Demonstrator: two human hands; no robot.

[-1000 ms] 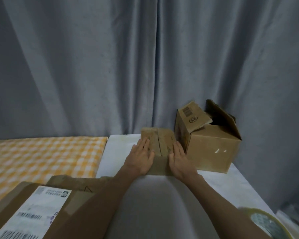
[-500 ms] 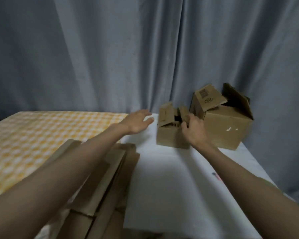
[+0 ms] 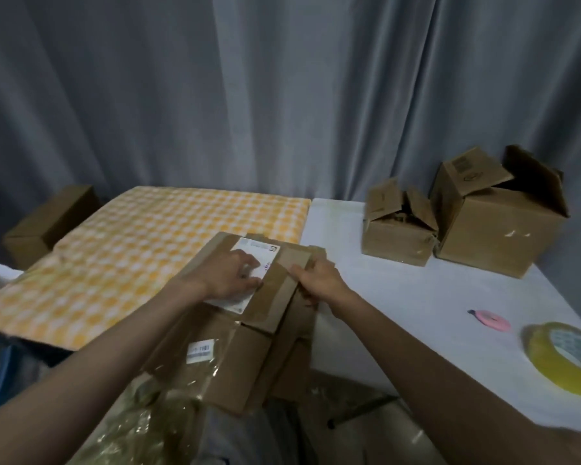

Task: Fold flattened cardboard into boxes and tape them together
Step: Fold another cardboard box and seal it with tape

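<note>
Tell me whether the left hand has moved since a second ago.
Yes. The left hand left the small box and now rests nearer, on the labelled flat cardboard.

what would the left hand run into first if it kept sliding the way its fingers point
The left hand lies on the flattened cardboard, fingers pointing right across its white label. Straight on, it would probably meet the right hand gripping the cardboard's right edge, though depth is unclear.

One head-worn view — looking forward and down, close over the white table point(image 3: 399, 297) toward the curtain point(image 3: 282, 95).
</note>
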